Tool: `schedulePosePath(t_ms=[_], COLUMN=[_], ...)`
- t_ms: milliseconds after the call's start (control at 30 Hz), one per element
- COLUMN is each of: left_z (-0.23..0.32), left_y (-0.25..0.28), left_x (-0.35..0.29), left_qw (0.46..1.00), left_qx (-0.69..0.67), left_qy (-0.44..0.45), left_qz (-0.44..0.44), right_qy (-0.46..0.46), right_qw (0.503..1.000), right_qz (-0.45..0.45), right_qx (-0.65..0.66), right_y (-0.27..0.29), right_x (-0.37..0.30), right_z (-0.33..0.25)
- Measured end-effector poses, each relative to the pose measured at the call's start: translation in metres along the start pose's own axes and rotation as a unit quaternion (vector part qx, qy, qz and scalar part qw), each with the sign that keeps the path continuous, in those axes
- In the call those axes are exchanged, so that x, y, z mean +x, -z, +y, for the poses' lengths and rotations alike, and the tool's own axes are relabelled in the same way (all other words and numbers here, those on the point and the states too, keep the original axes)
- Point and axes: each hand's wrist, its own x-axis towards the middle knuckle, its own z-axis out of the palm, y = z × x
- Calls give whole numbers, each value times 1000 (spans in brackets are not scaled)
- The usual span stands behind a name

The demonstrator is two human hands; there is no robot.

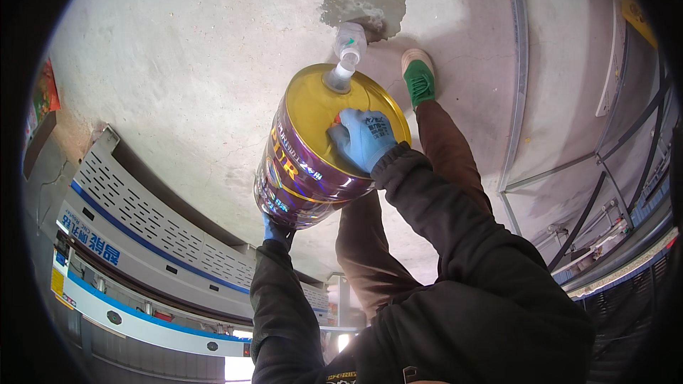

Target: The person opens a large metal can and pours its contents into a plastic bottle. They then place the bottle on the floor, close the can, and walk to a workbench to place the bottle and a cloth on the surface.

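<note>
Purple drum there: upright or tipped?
Tipped: the purple drum leans, its spout pointing toward the clear bottle, left hand at its base.

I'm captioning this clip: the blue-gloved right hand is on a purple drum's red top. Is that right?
Not quite: the head view shows a yellow top, not red. The blue-gloved right hand is on it, and the drum is purple.
</note>
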Motion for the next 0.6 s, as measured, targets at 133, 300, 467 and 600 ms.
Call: schedulePosePath(t_ms=[133,300,467,600], left_z=[-1,-1,0,1], left_y=[0,0,-1,-1], left_x=[-1,-1,-2,-1], left_qw=[1000,1000,1000,1000], left_qx=[3,2,-5,8], left_qy=[4,6,6,10], left_qz=[4,-5,-1,-3], right_qy=[4,-1,3,5], right_qw=[1000,1000,1000,1000], right_qz=[2,6,13,7], right_qx=[-2,-8,8,-4], right_y=[0,1,3,3], right_x=[1,1,0,1], right_z=[-1,-2,-2,-2])
